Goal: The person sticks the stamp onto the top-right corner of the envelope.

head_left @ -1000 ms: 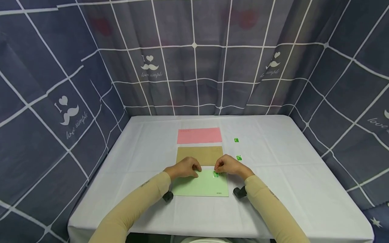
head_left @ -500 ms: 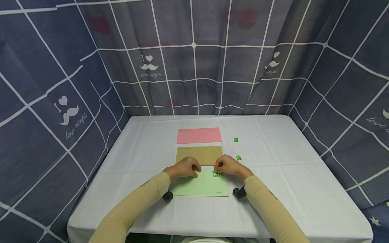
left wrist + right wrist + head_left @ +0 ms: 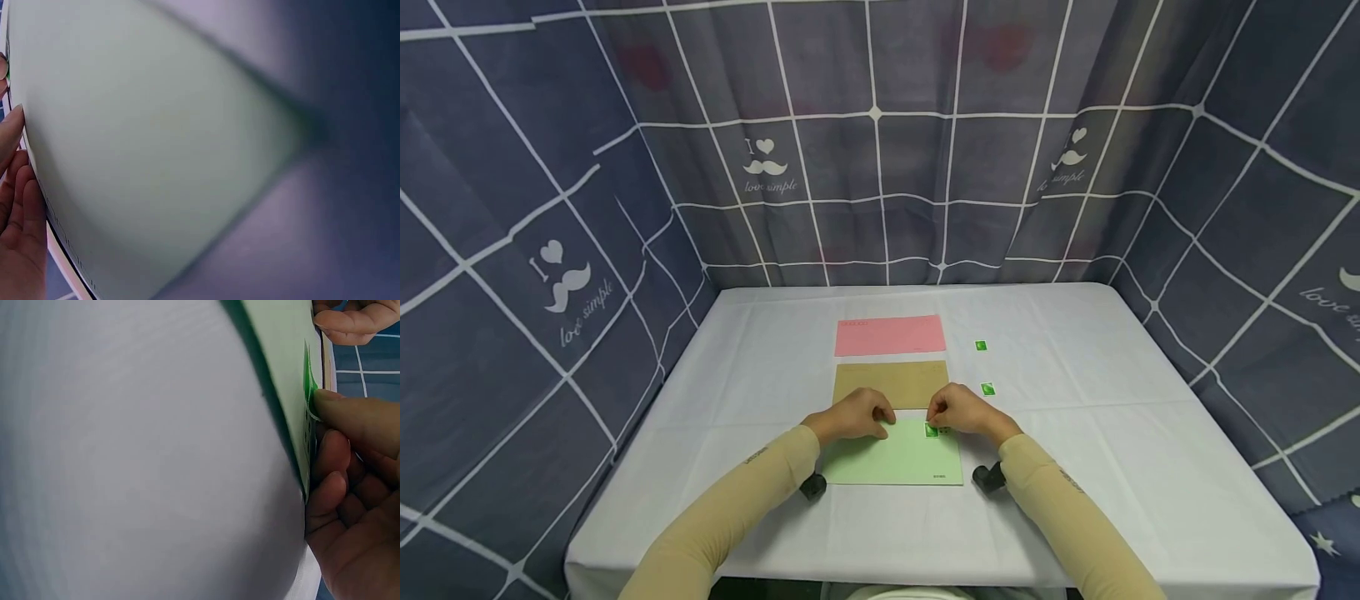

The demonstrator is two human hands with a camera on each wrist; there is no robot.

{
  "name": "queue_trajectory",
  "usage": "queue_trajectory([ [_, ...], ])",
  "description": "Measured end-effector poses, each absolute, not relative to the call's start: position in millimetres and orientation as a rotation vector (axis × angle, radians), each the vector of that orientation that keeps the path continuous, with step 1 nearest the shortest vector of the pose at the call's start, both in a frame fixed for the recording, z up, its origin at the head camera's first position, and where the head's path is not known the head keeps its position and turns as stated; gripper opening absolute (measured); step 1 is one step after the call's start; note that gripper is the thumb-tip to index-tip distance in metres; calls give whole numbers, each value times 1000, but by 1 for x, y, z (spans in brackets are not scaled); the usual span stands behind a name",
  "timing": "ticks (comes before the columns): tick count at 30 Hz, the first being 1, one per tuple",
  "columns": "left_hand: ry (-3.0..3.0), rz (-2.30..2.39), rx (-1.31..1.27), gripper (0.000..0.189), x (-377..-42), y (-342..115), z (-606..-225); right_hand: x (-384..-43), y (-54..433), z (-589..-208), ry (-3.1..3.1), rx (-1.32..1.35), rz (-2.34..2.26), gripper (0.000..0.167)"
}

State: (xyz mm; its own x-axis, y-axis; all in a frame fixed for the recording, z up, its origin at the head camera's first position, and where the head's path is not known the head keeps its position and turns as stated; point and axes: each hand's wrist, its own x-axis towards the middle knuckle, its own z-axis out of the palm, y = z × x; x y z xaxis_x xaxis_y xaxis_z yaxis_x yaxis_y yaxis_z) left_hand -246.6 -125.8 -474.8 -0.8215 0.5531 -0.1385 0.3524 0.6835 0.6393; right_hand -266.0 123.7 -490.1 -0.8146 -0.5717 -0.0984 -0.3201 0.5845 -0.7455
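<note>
A pale green envelope (image 3: pixel 891 461) lies on the white table, nearest to the person. My left hand (image 3: pixel 852 413) rests at its upper edge left of centre, thumb tip on the paper and the other fingers loosely bent. At the envelope's upper right corner my right hand (image 3: pixel 964 408) pinches a small green stamp (image 3: pixel 932 430) between thumb and fingers. In the right wrist view the stamp (image 3: pixel 309 378) stands tilted over the paper, one end under the thumb (image 3: pixel 331 400). Small printed marks beside it are partly covered by the fingers.
Behind the green envelope lie a tan envelope (image 3: pixel 891 381) and a pink envelope (image 3: pixel 891 336) in a column. Two more green stamps, a near one (image 3: pixel 988 389) and a far one (image 3: pixel 981 345), lie to their right. Dark gridded curtains (image 3: pixel 910 158) enclose the table.
Both hands stay in place over the green envelope, the right one still pinching the stamp. The head view has shifted very slightly.
</note>
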Motion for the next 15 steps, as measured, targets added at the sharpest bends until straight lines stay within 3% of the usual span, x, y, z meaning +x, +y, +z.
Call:
queue_trajectory([
  [15, 2575, 894, 713, 17, -247, -126, -474, -264, 122, -488, 2503, -717, -1079, 11],
])
